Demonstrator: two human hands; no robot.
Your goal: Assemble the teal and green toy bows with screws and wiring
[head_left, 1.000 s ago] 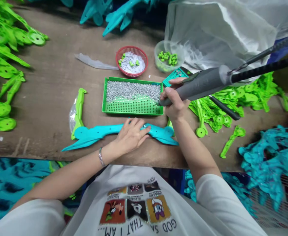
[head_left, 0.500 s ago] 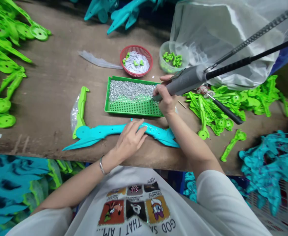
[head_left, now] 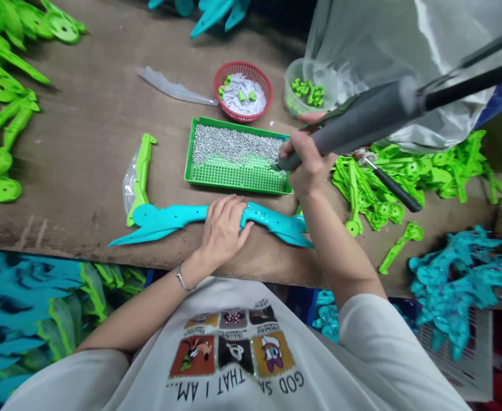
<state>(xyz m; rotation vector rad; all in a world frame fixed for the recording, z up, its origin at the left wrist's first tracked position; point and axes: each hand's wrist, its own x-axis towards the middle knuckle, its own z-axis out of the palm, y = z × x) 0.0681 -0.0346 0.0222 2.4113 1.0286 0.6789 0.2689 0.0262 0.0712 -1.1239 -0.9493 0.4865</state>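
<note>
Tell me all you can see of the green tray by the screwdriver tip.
The green tray is shallow, rectangular, plastic-looking, with a low rim and gridded floor. It lies flat on the wooden table, just beyond the turquoise part under the left hand. Silver screws cover its far half; the near half is bare. The grey screwdriver, gripped in the right hand, dips its tip in at the right edge.

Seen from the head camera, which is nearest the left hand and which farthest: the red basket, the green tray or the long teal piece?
1. The teal piece, at the table's near edge, under the left hand.
2. The green tray, just beyond the hand.
3. The red basket, behind the tray.
</note>
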